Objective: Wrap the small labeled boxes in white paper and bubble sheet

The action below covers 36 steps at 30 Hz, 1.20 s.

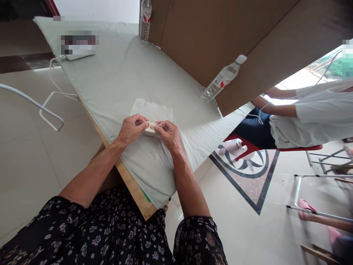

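Near the front corner of the cloth-covered table, my left hand (133,128) and my right hand (169,134) pinch a small whitish packet-like piece (150,131) from both sides. Its kind is unclear, and the fingertips and thumbs cover its ends. Thumbs and fingers of both hands are closed on it, close together. Just beyond the hands lies a white tissue-like sheet (152,107), flat on the cloth, its near edge hidden by the hands. Some thin, crumpled, see-through material (164,152) shows beneath my right hand.
Large brown cardboard panels (190,40) stand along the table's far right side. One plastic bottle (224,79) leans by them; another bottle (145,22) stands farther back. A white device with a cable (79,55) lies far left. A person in a white shirt (317,114) sits at right.
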Available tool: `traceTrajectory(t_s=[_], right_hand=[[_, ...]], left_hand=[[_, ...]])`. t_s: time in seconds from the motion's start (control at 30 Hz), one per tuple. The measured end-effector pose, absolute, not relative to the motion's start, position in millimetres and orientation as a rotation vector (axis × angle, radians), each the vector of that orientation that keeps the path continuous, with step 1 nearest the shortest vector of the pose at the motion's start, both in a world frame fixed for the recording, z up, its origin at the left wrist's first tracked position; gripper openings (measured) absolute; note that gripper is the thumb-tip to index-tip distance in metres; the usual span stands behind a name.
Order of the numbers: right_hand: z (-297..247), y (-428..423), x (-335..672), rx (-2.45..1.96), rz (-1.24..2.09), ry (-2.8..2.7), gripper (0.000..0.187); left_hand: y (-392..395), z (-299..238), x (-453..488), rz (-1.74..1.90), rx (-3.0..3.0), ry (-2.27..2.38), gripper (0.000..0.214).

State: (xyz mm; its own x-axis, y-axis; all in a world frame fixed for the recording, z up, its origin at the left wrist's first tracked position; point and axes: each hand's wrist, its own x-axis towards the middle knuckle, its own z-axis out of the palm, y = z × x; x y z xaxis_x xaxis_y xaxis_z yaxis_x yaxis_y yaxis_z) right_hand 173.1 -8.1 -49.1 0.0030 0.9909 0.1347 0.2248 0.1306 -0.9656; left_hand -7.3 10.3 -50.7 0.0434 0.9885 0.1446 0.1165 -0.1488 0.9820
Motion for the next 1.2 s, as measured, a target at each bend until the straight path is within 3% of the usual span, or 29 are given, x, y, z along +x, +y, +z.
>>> traceTrajectory(t_s=[0.53,0.83,0.9,1.07,1.2], right_hand=[[-49,-13,172,-1.295,0.915,-1.43,0.024],[-63,0,177,-1.3,0.942,-1.403,0.022],[-59,-3,179,-1.386,0.818,-1.465,0.02],[-34,-30,173,-1.562,0.122,-1.802,0.024],[-27,-40,159,-1.442,0.071,-2.239,0.025]], left_hand=[[5,-55,-5,1.277,1.453,1.226,0.021],[11,-40,-10,1.043,1.574,1.323,0.016],[13,-39,-11,1.001,1.582,1.336,0.016],[17,-38,-11,0.956,1.614,1.334,0.015],[16,-37,-11,0.949,1.631,1.35,0.015]])
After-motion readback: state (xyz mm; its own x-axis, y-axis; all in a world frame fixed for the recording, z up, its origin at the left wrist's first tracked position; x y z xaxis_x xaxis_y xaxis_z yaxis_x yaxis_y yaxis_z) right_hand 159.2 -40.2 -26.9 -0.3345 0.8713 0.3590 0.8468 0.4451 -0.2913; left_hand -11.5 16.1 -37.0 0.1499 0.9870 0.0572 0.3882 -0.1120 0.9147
